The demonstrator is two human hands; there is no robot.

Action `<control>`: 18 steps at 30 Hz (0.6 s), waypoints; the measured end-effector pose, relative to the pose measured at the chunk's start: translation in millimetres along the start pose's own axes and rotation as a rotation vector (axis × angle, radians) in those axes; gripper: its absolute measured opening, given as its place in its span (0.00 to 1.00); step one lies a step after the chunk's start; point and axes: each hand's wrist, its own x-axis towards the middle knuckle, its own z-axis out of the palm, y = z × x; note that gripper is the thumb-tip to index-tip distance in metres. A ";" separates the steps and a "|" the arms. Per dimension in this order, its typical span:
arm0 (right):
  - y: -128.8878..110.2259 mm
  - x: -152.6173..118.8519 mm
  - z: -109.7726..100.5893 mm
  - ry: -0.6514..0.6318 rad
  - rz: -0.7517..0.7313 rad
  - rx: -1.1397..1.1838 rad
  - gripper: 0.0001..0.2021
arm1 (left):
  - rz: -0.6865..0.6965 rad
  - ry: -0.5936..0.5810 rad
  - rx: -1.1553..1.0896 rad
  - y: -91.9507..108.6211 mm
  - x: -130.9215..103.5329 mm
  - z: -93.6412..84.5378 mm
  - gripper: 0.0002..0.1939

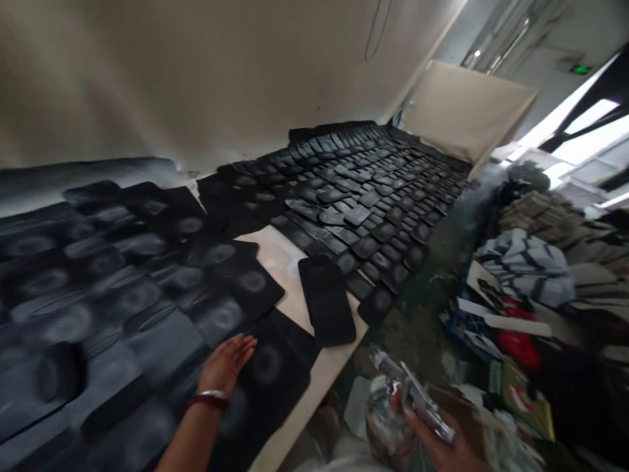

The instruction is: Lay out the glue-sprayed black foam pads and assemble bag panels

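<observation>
**Loose black panel set between an open left hand and a held spray gun**

The loose black panel (328, 308) is taken as the landmark. It is seen lying flat on the tan sheet (322, 380), its long axis run away from the body, with the far end slanted slightly to the left. The left hand (227, 360) is placed to the near left of the panel, over the dark pieces (275, 367). Its fingers are spread loosely and aimed roughly toward the panel's near end, and nothing is gripped; whether the surface below is touched cannot be told.

To the near right of the panel, past the sheet's edge, the spray gun (417, 393) is grasped in the right hand (437, 439). The gun's long axis is slanted, its nozzle pointed toward the panel's near right corner and its rear end turned back toward the right. The cup (388, 426) is hung below the nozzle end. Whether the trigger is pressed cannot be made out. Of the two hands, the left is judged the nearer to the panel, though the nozzle is brought closer by the gun's length.
</observation>
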 end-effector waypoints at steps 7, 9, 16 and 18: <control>-10.8 8.6 -15.0 -0.090 0.070 0.173 0.23 | -0.158 -0.129 0.736 -112.0 -22.7 175.1 0.07; -6.7 9.7 -21.2 -0.104 0.095 0.167 0.24 | -0.183 -0.138 0.744 -123.4 -23.5 185.0 0.07; 17.8 11.4 -28.6 -0.185 0.103 0.247 0.21 | -0.169 -0.131 0.711 -136.0 -32.5 188.4 0.11; 22.1 11.7 -28.0 -0.169 0.119 0.248 0.21 | -0.168 -0.134 0.687 -137.4 -34.1 188.2 0.11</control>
